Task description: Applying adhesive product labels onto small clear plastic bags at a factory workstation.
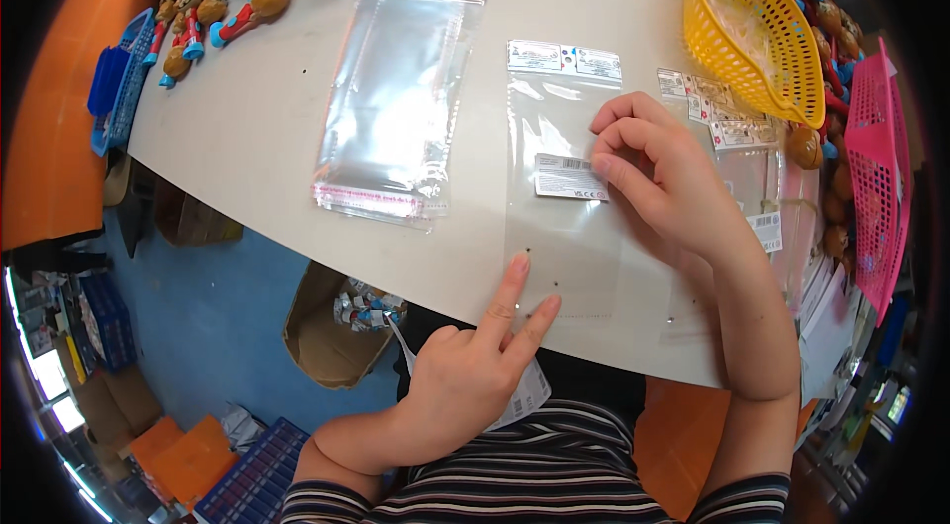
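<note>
A clear plastic bag [539, 262] with a printed header lies flat in front of me. On its middle sits a small white barcode label [568, 178], slightly tilted. My right hand [661, 163] has curled fingers, with thumb and index finger closed at the label's right end. The index and middle fingers of my left hand [465, 361] stretch out, their tips on the bag's lower left part. Its other fingers are folded over a white label strip [524, 403], which shows on both sides of the hand. The palm hides the strip's middle.
A stack of clear bags [396, 98] lies left of centre. More labelled bags [747, 168] overlap at the right. A yellow basket [701, 29], a pink basket [879, 178] and several doll-like figures [267, 0] line the far edges. An open cardboard box [327, 336] stands below the table.
</note>
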A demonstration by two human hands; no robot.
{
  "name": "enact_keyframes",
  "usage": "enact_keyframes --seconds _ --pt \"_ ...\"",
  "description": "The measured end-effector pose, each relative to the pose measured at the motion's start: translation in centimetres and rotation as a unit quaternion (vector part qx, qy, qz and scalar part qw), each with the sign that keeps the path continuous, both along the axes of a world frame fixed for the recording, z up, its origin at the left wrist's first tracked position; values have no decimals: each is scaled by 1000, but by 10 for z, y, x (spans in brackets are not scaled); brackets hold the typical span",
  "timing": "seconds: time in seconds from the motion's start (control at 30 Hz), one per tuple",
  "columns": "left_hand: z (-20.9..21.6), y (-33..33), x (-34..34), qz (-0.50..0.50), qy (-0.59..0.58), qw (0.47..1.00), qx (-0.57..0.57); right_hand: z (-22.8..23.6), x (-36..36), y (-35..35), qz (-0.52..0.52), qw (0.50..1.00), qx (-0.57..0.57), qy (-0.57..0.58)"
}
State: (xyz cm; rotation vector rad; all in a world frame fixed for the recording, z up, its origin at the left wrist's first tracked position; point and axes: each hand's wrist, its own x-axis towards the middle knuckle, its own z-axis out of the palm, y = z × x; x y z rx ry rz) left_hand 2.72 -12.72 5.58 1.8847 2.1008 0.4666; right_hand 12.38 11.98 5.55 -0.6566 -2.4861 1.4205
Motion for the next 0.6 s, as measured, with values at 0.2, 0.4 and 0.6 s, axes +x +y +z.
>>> enact_keyframes --seconds 0.2,0.4,0.6 --pt "-1 -1 0 -1 -2 1000 5 -3 -1 -3 -5 1000 19 4" --pt "1 0 1 -3 6 1000 0 -3 -2 -5 -6 997 74 -7" --pt "0 0 3 -3 24 1000 4 -4 -2 -20 -108 939 325 -25"
